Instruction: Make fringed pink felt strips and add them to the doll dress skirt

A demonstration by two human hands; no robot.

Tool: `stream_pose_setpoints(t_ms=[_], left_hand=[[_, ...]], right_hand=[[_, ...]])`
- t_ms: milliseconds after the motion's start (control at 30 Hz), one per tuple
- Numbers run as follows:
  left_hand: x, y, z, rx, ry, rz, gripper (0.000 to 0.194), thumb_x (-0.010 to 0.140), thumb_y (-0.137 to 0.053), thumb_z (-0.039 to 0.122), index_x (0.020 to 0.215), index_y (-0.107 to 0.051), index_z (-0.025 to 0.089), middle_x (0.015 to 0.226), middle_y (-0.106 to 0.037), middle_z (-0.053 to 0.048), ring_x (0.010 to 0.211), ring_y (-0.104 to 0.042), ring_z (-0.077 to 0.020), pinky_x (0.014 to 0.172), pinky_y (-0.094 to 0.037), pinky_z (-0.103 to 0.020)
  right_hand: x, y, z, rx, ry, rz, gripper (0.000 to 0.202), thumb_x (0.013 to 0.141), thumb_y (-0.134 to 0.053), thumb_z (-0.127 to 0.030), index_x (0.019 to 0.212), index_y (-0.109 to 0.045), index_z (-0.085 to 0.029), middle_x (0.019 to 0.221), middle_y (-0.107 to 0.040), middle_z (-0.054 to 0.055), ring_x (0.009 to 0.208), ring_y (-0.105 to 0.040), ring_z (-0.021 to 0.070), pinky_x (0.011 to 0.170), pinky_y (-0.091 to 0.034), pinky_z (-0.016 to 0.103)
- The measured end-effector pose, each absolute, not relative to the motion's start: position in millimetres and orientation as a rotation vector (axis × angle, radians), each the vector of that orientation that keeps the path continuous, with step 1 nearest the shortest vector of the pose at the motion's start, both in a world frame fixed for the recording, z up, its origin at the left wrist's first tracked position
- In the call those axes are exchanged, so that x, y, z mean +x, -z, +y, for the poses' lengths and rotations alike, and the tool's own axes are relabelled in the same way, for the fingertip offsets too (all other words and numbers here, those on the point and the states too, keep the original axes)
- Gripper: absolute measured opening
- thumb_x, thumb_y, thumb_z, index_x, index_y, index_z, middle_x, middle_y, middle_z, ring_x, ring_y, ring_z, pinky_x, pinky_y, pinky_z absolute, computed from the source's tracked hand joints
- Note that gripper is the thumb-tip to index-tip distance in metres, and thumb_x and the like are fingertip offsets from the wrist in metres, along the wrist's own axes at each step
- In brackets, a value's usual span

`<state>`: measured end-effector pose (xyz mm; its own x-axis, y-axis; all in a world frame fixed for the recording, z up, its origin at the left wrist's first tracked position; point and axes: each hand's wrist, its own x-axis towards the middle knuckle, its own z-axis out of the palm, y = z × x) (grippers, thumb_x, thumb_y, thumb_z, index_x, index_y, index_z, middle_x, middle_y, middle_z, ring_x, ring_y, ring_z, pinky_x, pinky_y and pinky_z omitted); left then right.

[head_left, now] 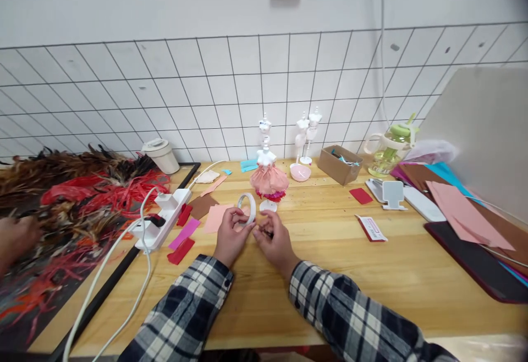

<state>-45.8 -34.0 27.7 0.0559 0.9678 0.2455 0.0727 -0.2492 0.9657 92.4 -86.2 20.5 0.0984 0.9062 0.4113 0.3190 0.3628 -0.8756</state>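
My left hand grips a roll of white tape, which stands on edge above the table. Close beside it, the fingers of my right hand are pinched together near the roll. A small dark spot shows among those fingers, but what they hold is too small to make out. Just beyond my hands stands a small white dress form wearing a ruffled pink skirt with a deep red lower edge. Its round white base rests on the table.
On the left lie a power strip, paper scraps and feathers, with another person's hand. Behind are more dress forms, a pink bowl and a cardboard box. A jug and phone stand are right.
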Motion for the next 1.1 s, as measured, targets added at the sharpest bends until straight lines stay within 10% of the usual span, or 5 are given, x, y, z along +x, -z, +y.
stream_pose_setpoints(t_ms=[667, 1100], left_hand=[[-25, -24, -56, 1.644, -0.837, 0.906, 0.04, 0.069, -0.074, 0.03, 0.091, -0.041, 0.021, 0.067, -0.052, 0.007, 0.059, -0.051, -0.0078, 0.058, -0.039, -0.02], [-35, -23, -48, 1.789, -0.805, 0.961, 0.051, 0.077, -0.065, 0.03, 0.125, -0.051, 0.017, 0.089, -0.066, -0.005, 0.084, -0.063, -0.0178, 0.083, -0.048, -0.032]], right_hand=[[141, -22, -77, -1.205, -0.441, -1.732, 0.024, 0.083, -0.056, -0.019, 0.101, -0.071, -0.025, 0.106, -0.072, 0.003, 0.099, -0.066, 0.0178, 0.092, -0.049, 0.032], [138, -26, -77, -1.188, -0.63, -1.466, 0.026, 0.089, -0.049, -0.029, 0.105, -0.068, -0.021, 0.104, -0.072, 0.004, 0.096, -0.066, 0.0181, 0.089, -0.05, 0.032]])
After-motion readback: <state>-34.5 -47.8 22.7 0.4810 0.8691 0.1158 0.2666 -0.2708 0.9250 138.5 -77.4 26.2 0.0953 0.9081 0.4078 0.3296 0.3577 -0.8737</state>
